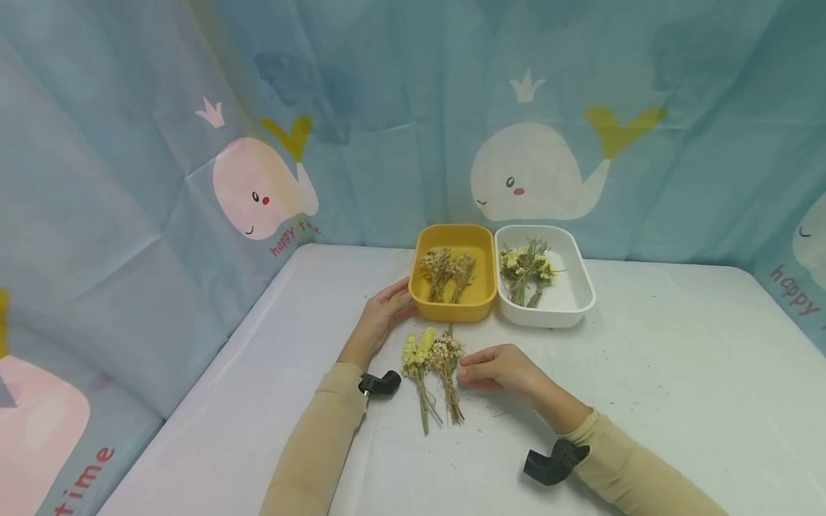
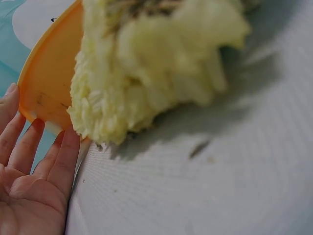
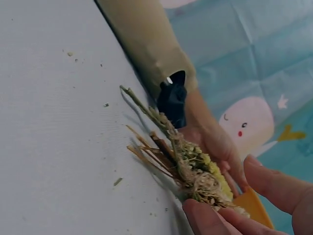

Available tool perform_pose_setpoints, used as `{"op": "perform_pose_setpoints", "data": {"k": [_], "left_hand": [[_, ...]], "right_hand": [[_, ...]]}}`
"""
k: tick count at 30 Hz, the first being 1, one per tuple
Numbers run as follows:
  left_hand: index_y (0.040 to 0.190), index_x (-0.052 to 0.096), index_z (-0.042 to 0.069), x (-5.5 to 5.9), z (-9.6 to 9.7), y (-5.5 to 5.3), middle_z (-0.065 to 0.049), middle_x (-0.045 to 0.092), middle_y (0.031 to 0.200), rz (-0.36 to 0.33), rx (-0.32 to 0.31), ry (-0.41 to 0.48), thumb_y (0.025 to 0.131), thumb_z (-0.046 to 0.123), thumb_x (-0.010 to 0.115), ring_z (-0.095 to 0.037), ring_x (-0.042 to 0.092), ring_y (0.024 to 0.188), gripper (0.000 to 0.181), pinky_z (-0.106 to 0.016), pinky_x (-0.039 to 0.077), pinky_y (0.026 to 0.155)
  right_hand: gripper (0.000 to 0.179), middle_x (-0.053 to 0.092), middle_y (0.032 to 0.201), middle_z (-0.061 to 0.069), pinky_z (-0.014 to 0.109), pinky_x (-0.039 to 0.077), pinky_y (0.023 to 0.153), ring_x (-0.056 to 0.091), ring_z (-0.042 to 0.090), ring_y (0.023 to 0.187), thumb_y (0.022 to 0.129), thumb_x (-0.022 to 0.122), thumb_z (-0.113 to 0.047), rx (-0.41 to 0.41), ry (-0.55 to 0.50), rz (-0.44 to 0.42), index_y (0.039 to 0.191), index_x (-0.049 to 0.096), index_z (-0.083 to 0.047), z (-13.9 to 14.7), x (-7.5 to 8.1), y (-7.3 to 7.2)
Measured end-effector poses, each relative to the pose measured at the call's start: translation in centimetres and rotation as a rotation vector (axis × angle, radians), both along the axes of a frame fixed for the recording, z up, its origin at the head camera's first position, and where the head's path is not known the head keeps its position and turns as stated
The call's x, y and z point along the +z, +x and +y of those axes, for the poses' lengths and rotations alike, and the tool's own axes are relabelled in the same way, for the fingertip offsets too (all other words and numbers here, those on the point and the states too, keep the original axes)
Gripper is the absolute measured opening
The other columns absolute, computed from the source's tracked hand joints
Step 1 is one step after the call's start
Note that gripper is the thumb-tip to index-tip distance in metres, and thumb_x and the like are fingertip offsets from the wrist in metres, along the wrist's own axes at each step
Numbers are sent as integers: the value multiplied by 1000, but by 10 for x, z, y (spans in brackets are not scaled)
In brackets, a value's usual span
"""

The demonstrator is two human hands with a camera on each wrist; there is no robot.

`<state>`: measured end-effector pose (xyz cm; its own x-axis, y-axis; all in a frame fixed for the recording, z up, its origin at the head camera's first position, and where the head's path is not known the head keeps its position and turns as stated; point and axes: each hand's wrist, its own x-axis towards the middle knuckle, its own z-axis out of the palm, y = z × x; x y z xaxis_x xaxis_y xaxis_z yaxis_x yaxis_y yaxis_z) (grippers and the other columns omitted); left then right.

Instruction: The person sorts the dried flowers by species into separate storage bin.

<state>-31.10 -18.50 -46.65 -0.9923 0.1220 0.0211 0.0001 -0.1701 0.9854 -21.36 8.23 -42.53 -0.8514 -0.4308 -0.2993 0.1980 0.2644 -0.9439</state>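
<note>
My left hand [image 1: 381,320] rests its extended fingers against the left side of a yellow tray [image 1: 453,313]; in the left wrist view the fingertips touch its wall. Two bunches of brownish dried flowers [image 1: 439,272] lie inside that tray. On the table in front are two more bunches side by side: yellow dried flowers [image 1: 417,358] and cream dried flowers [image 1: 447,357] with twine-tied stems. Beside the cream bunch is my right hand [image 1: 506,369], thumb and fingers apart in the right wrist view, fingertips right at the flower heads [image 3: 208,188].
A white tray [image 1: 577,290] stands against the yellow one's right side, holding yellow and grey-green dried flowers [image 1: 525,269]. Small plant crumbs [image 3: 118,181] are scattered over the white tabletop [image 1: 671,373]. A blue whale-print curtain [image 1: 400,179] hangs behind and at the sides.
</note>
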Motion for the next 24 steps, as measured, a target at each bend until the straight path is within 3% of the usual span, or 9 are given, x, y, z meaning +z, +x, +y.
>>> {"op": "perform_pose_setpoints", "data": {"k": [7,13,24], "left_hand": [[151,42,6,0,-1,1,-12,45,155,-16,6,4,101,16,58,-30,55,133,53,-38,52,109],[150,43,7,2,1,2,-12,46,154,-31,5,21,101,16,59,-35,51,136,53,-41,49,111],[150,44,9,2,0,2,-10,47,154,-31,0,18,101,16,58,-35,51,136,52,-43,49,112]], "right_hand": [[41,76,103,15,33,64,85,75,18,91,89,73,-11,46,-104,-103,120,63,14,-4,-11,0],[41,77,101,13,32,64,82,74,16,87,89,74,-14,66,-88,-131,120,65,12,-6,-14,1],[43,77,99,13,31,65,75,75,16,79,85,77,-11,30,-77,-96,120,66,10,-12,-17,8]]}}
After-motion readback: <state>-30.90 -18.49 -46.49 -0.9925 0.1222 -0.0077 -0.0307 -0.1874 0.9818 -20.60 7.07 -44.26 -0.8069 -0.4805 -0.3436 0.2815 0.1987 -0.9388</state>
